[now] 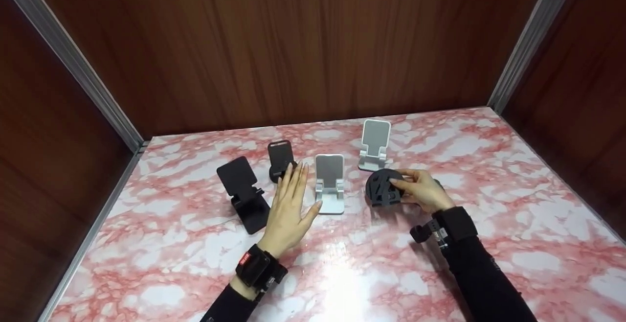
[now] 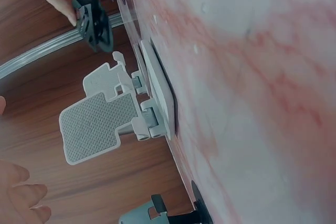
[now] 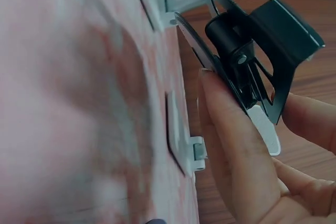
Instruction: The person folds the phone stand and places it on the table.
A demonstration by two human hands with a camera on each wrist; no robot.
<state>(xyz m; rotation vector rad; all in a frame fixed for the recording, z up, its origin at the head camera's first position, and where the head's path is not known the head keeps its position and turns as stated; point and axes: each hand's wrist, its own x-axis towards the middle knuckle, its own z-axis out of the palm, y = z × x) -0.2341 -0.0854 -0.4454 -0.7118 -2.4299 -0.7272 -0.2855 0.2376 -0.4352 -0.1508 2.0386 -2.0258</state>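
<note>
Black hinged stand with a round, cut-out plate (image 1: 381, 190): tilted, raised off the red-and-white marbled counter (image 1: 195, 273); I take it as hub for clock directions in the head view.
Right hand (image 1: 424, 192): 3 o'clock, thumb and fingers pinching that stand at its edge.
Left hand (image 1: 288, 214): between 8 and 9 o'clock, fingers straight, grasping nothing.
Small black stand with a slotted top (image 1: 280, 154): between 9 and 10 o'clock; I cannot tell whether the left fingertips touch it.
Near white stand with a grey pad (image 1: 330, 171): 9 o'clock, upright.
Far white stand with a grey pad (image 1: 376, 136): 12 o'clock, upright.
Black stand with a rectangular plate (image 1: 237, 177): 9 o'clock, farthest out.
Held stand's step: handling it aloft, I judge.
Right hand's next move: calls, I think, for a steady pinch and room around the far white stand.
</note>
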